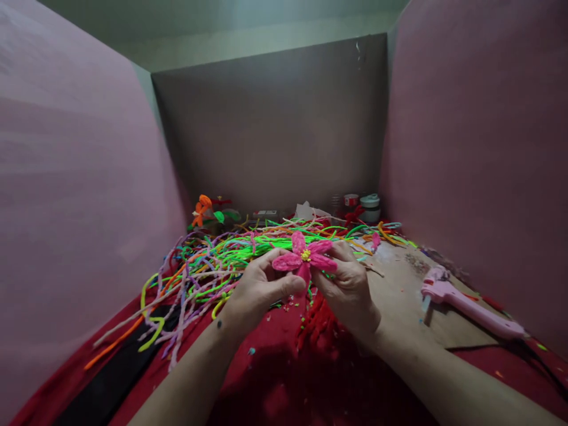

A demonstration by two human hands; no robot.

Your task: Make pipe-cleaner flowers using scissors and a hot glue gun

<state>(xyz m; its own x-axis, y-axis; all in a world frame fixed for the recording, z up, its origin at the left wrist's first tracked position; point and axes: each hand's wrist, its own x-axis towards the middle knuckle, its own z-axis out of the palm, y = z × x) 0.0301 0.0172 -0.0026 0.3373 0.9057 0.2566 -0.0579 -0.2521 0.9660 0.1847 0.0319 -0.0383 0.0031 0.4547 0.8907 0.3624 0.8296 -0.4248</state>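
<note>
A pink pipe-cleaner flower (298,242) with a yellow centre faces me in the middle of the view. My left hand (261,287) pinches its lower petals, the thumb lying across the front. From the other side my right hand (348,284) is closed on the flower, its fingers partly hidden behind the right petals. Red pipe cleaners (317,322) lie bunched on the cloth just below the hands. Behind the flower spreads a big heap of loose pipe cleaners (239,251), many of them bright green.
A pink glue gun (470,307) rests on a brown board (394,290) at right, its dark cord trailing off. An orange flower (203,210) stands at the back left, a lidded jar (370,207) at the back right. Pink walls (80,195) rise on both sides over red cloth (261,390).
</note>
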